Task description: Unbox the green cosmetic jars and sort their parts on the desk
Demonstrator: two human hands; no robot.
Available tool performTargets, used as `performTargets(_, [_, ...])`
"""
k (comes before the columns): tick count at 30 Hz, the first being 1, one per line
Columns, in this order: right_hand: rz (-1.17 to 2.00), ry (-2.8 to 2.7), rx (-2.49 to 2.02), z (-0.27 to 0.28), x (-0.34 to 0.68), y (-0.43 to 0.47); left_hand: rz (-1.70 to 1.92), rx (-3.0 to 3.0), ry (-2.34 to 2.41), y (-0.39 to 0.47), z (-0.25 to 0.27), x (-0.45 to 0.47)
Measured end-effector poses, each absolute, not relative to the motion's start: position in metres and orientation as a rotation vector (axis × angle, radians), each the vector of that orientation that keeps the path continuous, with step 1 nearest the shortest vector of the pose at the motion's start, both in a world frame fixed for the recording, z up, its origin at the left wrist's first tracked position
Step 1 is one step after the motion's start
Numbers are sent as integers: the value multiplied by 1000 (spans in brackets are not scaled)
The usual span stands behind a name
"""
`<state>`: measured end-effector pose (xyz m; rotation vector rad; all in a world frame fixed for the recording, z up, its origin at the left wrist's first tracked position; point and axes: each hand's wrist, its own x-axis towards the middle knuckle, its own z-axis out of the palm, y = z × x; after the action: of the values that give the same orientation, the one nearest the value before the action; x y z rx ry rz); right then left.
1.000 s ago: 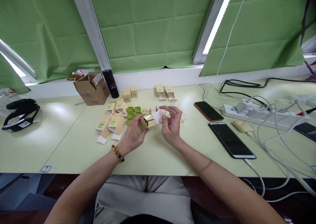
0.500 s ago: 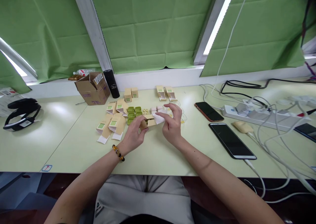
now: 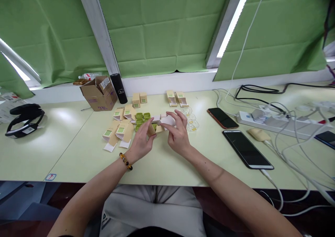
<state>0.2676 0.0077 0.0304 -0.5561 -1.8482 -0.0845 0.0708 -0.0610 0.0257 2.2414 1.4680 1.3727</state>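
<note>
My left hand [image 3: 142, 140] is closed around one end of a small kraft cardboard box [image 3: 159, 129], held low over the table. Something green shows inside the box. My right hand [image 3: 179, 134] has its fingers bent over the box's open white inner flap [image 3: 169, 120], at the right end. Just behind the box lie green plastic trays [image 3: 147, 115], partly covered by my left hand. Clear plastic cups [image 3: 192, 122] with small yellow bits stand beyond my right hand. More kraft boxes [image 3: 124, 130] with green labels and open flaps are left of my left hand.
Further kraft boxes [image 3: 171, 98] stand at the back. At left are a brown carton [image 3: 101, 99], a black bottle [image 3: 119, 88] and a black headset [image 3: 24, 120]. Two phones [image 3: 247, 149], a power strip [image 3: 285, 125] and tangled cables take up the right side.
My right hand has shifted slightly left and closer to the box, its fingers curling over the flap. The white flap has tipped upward. My left hand keeps its hold.
</note>
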Motion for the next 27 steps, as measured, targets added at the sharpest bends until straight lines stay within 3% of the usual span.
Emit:
performTargets(16, [-60,-1776,-500,35,273,-1,1478,2448,1578,-60,32,68])
performTargets(27, [100,-1856,-678,34,263,-6,1202,3006,1604,-65,26,70])
